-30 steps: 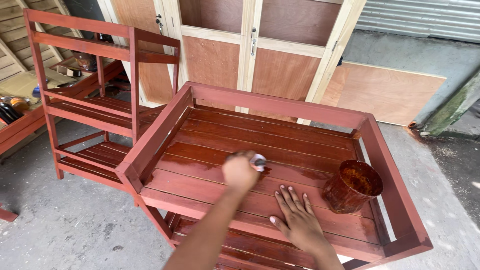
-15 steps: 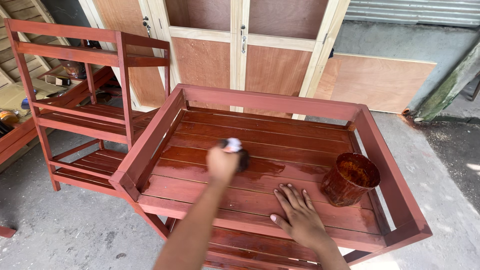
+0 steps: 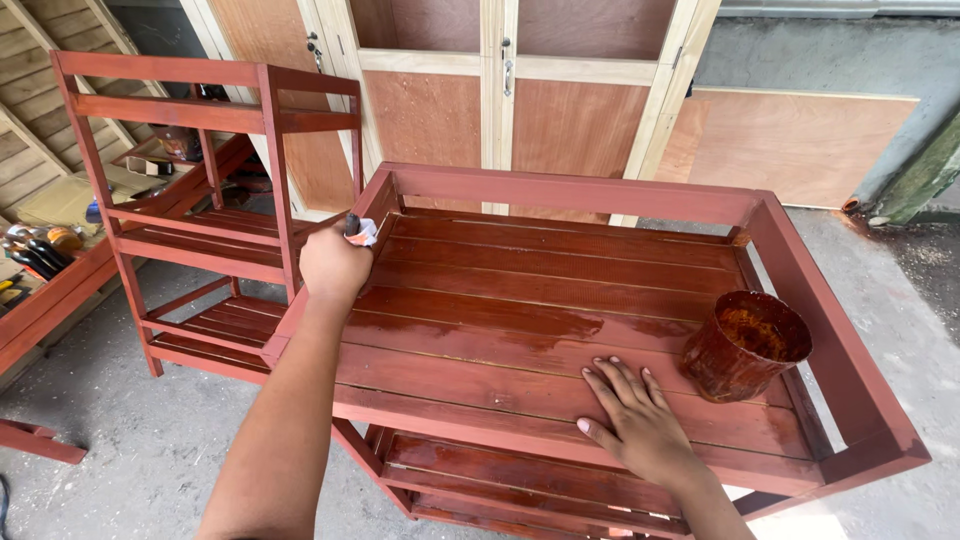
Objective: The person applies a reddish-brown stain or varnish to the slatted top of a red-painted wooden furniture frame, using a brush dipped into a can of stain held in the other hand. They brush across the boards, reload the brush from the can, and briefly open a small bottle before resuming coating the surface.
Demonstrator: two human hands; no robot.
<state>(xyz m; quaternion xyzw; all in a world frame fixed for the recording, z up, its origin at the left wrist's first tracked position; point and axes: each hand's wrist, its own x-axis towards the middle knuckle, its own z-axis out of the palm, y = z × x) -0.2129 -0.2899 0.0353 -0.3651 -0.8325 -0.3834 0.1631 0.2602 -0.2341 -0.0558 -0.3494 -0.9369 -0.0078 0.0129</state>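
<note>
A person stands over a red-brown slatted wooden rack (image 3: 560, 300) in a workshop yard, staining its top shelf by hand. The left hand (image 3: 335, 262) is closed around a small pale cloth (image 3: 362, 232), pressing it against the inside of the rack's left rail near the far corner. The right hand (image 3: 640, 425) lies flat on the front slats, fingers spread and holding nothing, apparently steadying the piece. A stained, rust-coloured cup (image 3: 745, 345) stands on the shelf at the right end, just beside the right rail and a little way from the flat hand; its inside is coated in the same dark finish. Judging by the surface, the work looks well along: every slat and rail in view carries colour, and a darker, glossy patch across the middle boards suggests fresh coat there, while the slats toward the back look drier and more matt. The far left corner is where the cloth is working now, and the lower shelf, partly seen beneath the front edge, shines wet as well. How even the coat is at the right end cannot be told. A second, taller rack (image 3: 200, 200) in the same red stands just to the left on the concrete floor (image 3: 130, 440), before an unfinished plywood cabinet (image 3: 500, 90)
</note>
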